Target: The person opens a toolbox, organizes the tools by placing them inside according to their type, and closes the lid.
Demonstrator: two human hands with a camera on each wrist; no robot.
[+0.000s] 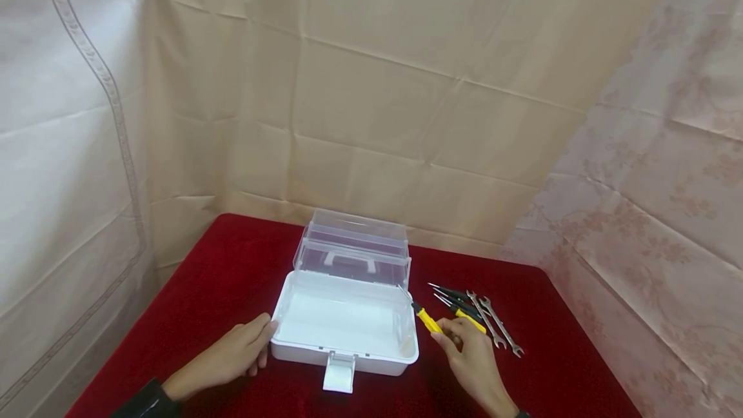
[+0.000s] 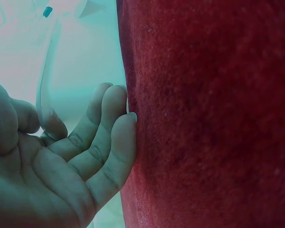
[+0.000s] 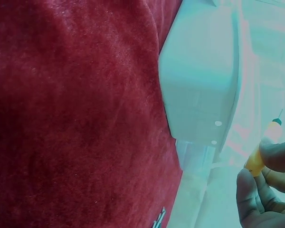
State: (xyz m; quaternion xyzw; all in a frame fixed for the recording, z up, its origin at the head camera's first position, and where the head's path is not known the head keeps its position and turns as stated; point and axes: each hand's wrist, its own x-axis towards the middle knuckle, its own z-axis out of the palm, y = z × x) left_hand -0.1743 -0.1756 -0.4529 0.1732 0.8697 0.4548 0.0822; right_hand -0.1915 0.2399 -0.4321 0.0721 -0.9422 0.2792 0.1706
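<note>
A white toolbox (image 1: 342, 355) stands with its clear lid (image 1: 356, 234) swung back and its front latch (image 1: 339, 373) hanging down. My left hand (image 1: 246, 347) holds its left edge, thumb at the rim; in the left wrist view the other fingers (image 2: 118, 142) lie along the outer wall. My right hand (image 1: 467, 348) pinches the yellow handle of a screwdriver (image 1: 428, 320), its shaft pointing over the box's right rim. The same screwdriver (image 3: 256, 159) shows between thumb and fingers in the right wrist view. The inside of the box is bare white.
Right of the box, several screwdrivers (image 1: 469, 324) with black and yellow handles lie beside two open-ended wrenches (image 1: 500, 326). All stand on a red cloth-covered table (image 1: 232, 269). Hanging cloth (image 1: 371, 102) encloses the back and sides.
</note>
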